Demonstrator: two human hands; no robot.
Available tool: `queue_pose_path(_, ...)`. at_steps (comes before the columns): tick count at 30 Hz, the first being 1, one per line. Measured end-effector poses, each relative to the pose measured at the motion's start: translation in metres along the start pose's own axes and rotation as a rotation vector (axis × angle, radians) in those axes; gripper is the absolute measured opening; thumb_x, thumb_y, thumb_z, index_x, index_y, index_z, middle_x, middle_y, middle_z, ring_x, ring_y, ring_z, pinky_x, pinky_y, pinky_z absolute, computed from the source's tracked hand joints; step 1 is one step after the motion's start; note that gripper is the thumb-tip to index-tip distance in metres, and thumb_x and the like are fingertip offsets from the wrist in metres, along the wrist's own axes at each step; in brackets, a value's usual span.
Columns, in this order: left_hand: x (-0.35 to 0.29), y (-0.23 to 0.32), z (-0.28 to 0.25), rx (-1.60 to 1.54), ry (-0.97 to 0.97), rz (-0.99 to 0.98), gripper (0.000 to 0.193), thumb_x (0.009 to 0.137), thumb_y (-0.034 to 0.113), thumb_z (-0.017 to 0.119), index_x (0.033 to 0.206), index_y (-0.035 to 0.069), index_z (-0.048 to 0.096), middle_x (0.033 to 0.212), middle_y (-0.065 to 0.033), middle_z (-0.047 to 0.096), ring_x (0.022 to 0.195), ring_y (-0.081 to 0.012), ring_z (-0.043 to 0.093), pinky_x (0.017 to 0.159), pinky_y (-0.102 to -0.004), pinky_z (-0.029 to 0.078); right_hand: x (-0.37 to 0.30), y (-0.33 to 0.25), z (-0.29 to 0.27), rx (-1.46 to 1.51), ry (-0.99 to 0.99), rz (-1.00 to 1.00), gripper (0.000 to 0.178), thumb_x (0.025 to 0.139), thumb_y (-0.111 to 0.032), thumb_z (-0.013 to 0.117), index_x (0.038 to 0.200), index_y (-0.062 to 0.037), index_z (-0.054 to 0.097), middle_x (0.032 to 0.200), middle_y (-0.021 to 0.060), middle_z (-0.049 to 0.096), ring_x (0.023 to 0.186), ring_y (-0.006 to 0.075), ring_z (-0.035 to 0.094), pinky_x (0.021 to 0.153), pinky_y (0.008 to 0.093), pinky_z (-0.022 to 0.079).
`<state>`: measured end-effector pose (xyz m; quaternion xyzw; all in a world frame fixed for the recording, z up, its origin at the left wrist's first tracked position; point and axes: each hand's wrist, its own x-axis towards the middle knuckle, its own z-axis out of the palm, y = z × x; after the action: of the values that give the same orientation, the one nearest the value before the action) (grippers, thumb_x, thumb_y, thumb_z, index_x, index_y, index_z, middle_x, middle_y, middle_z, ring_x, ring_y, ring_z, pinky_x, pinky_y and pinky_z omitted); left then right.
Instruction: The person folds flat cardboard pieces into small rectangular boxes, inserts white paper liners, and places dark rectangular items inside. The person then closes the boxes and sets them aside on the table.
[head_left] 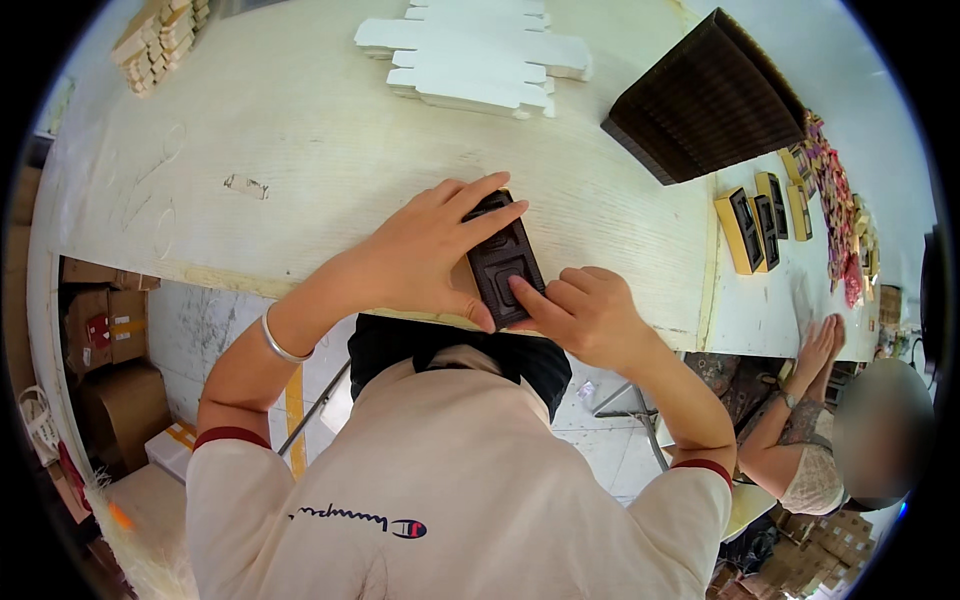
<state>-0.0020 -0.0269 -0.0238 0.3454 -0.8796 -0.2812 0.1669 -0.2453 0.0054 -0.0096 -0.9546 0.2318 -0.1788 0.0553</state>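
In front of me at the table's near edge lies a small box with a dark brown moulded plastic tray point(505, 262) in it. My left hand point(425, 250) spans the box from the left, its fingertips over the far end and its thumb at the near end, holding it. The index finger of my right hand point(580, 310) presses into a recess of the tray near its middle. The other fingers of that hand are curled, and its thumb is at the near right corner, partly hidden.
A stack of flat white carton blanks point(475, 55) lies at the far side. A tall stack of dark trays point(710, 100) stands far right, with several yellow boxes point(740, 230) beyond it. A co-worker's hands point(820, 350) rest at the table's right. Cardboard boxes point(120, 400) sit lower left.
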Motion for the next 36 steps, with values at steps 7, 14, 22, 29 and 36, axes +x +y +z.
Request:
queue_pose_path(7, -0.003, 0.010, 0.005, 0.225, 0.124, 0.021, 0.103, 0.063, 0.054, 0.078, 0.142, 0.004, 0.036, 0.148, -0.0239, 0.026, 0.127, -0.0426, 0.036, 0.105, -0.0488, 0.034, 0.006, 0.001, -0.002, 0.304, 0.000, 0.213, 0.037, 0.079, -0.017, 0.069, 0.112, -0.0006, 0.062, 0.070, 0.0042, 0.051, 0.066, 0.0194, 0.052, 0.059, 0.0313, 0.045)
queue_pose_path(14, 0.003, 0.016, 0.013, 0.305, 0.130, 0.007, 0.090, 0.063, 0.047, 0.077, 0.138, 0.010, 0.044, 0.148, -0.0193, 0.031, 0.129, -0.0435, 0.035, 0.105, -0.0499, 0.035, 0.003, 0.012, -0.001, 0.066, -0.083, 0.077, 0.033, 0.081, -0.015, 0.066, 0.112, -0.0035, 0.064, 0.074, 0.0059, 0.052, 0.070, 0.0220, 0.052, 0.064, 0.0325, 0.046)
queue_pose_path(22, -0.003, -0.002, 0.017, 0.121, 0.150, 0.018, 0.084, 0.072, 0.048, 0.073, 0.141, 0.013, 0.043, 0.150, -0.0164, 0.029, 0.133, -0.0415, 0.031, 0.107, -0.0493, 0.033, -0.010, 0.014, 0.015, 0.765, 0.058, 0.446, 0.028, 0.084, -0.003, 0.064, 0.111, -0.0075, 0.065, 0.080, 0.0080, 0.047, 0.067, 0.0201, 0.046, 0.060, 0.0285, 0.040)
queue_pose_path(29, 0.003, 0.000, 0.001, -0.097, 0.264, -0.142, 0.065, 0.082, 0.031, 0.070, 0.137, 0.009, 0.045, 0.143, -0.0151, 0.039, 0.125, -0.0342, 0.041, 0.100, -0.0409, 0.041, -0.002, 0.005, 0.015, 0.699, 0.175, 0.641, 0.030, 0.081, -0.002, 0.067, 0.110, -0.0064, 0.065, 0.089, 0.0088, 0.049, 0.073, 0.0233, 0.048, 0.063, 0.0303, 0.042)
queue_pose_path(36, 0.013, -0.018, -0.011, -0.308, 0.145, -0.234, 0.057, 0.085, 0.018, 0.066, 0.137, 0.010, 0.045, 0.132, -0.0083, 0.049, 0.101, -0.0200, 0.052, 0.087, -0.0313, 0.044, 0.010, -0.024, 0.025, 0.295, 0.285, 0.407, 0.038, 0.073, -0.016, 0.075, 0.108, -0.0058, 0.067, 0.127, 0.0223, 0.048, 0.113, 0.0401, 0.049, 0.091, 0.0450, 0.044)
